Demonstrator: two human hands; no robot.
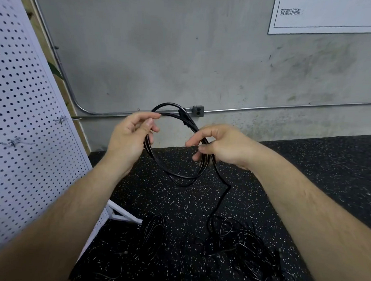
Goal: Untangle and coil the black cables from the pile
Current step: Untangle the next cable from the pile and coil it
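Between the two raised hands, a black cable coil (176,144) hangs upright: left hand (128,138) pinches its left side, right hand (220,145) grips the right. Loose tail drops from the right-hand grip down to the floor pile (240,243), so the right hand is nearer the slack.

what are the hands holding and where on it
A coiled black cable: left hand holds the loop's left side, right hand its right side.
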